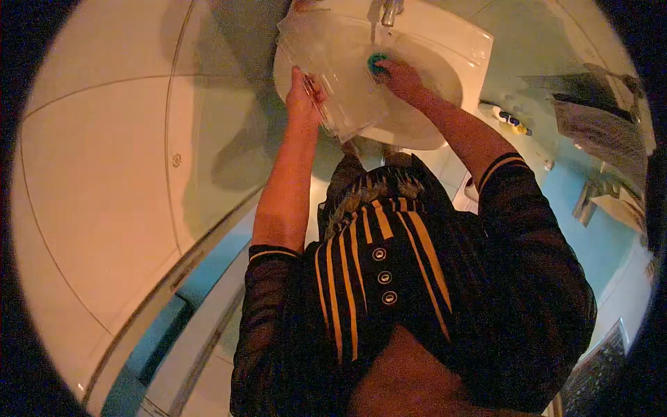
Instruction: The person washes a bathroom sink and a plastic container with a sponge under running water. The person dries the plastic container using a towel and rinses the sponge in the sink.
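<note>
A clear, see-through plastic container or panel [344, 104] slants across the left part of the white sink [476, 52]. Its exact form is hard to make out. My left hand [303, 96] is closed around its left edge, thumb up. Over the basin, my right hand [404, 80] grips a green scrubbing pad [376, 64] with its fingertips. The pad appears a little apart from the clear plastic, near the basin's middle. Above them is a metal faucet [390, 12]; I cannot tell whether water runs from it.
Beige tiled wall [104, 139] stands close on the left. Bottles with blue and yellow parts [513, 121] are right of the sink. Dark cloth [597, 132] hangs farther right. A toilet paper roll or similar white item [470, 194] shows behind my right arm.
</note>
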### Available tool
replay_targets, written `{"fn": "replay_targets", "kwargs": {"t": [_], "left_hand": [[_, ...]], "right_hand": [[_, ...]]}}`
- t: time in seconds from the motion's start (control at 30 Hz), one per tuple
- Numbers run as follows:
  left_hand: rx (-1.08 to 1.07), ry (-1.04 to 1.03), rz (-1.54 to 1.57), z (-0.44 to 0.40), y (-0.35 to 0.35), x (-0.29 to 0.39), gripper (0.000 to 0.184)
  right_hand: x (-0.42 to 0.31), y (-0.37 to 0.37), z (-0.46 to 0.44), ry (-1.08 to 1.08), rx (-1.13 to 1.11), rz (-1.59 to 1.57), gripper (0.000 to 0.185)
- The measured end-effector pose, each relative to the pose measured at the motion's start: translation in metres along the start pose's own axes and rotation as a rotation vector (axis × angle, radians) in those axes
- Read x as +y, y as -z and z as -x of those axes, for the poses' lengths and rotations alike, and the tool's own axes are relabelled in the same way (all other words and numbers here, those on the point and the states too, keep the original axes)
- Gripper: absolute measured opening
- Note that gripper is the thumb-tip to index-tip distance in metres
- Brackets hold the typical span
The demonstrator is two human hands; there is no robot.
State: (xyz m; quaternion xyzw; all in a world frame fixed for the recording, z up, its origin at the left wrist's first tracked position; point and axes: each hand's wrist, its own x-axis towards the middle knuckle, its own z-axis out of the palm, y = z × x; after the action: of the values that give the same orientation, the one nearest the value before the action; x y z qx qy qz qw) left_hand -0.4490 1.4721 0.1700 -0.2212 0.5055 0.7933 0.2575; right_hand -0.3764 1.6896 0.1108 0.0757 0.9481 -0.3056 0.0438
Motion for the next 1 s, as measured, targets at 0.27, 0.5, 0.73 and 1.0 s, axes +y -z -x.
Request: {"fn": "replay_targets", "kwargs": {"t": [0.27,0.5,0.73,1.0], "left_hand": [[0.031,0.029,0.134,0.024,0.01,-0.036,0.024],[-0.017,-0.092,-0.079,0.029,0.007,-0.025,0.021],[-0.236,-0.028,-0.287,0.064,-0.002,-0.001,0.02],[-0.109,-0.262,-0.242,0.048,0.016,0.012,0.021]], "right_hand": [[0.046,-0.022,0.025,0.175,-0.087,-0.263,0.03],[-0.075,0.057,0.07,0.322,-0.112,-0.766,0.034],[-0.094,0.024,-0.05,0.419,0.475,-0.557,0.031],[-0.136,0.008,0.023,0.517,0.341,-0.395,0.029]]}}
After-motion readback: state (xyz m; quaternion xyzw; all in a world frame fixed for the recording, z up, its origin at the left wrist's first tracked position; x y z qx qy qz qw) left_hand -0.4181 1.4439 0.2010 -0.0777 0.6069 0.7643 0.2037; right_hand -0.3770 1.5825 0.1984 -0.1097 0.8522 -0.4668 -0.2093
